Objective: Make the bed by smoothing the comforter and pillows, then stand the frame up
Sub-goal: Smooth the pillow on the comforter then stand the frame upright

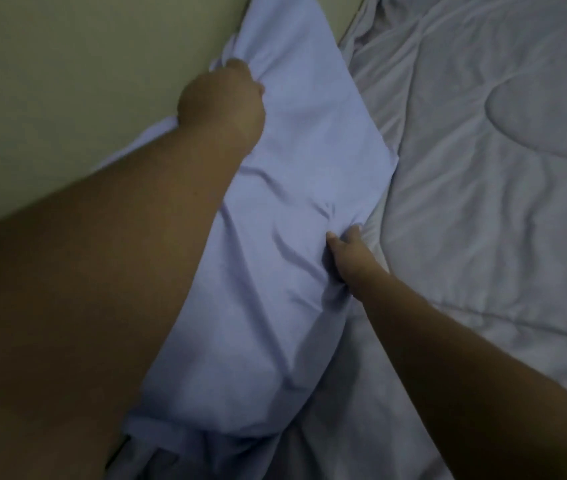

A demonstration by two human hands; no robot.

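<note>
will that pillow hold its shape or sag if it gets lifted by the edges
Probably saggy: the pillow creases and bunches where the left hand and right hand grip its fabric. Likely light for its size, as it looks puffy. The loose fabric may slip over the filling.

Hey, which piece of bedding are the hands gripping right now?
The smooth lavender pillow beside the wall: the left hand grips its far edge, the right hand its comforter-side edge. The quilted grey comforter to its right is not gripped.

One head-worn camera looks down from close above at the pillow (292, 202), wall (50, 81) left, comforter (500, 202) right.
</note>
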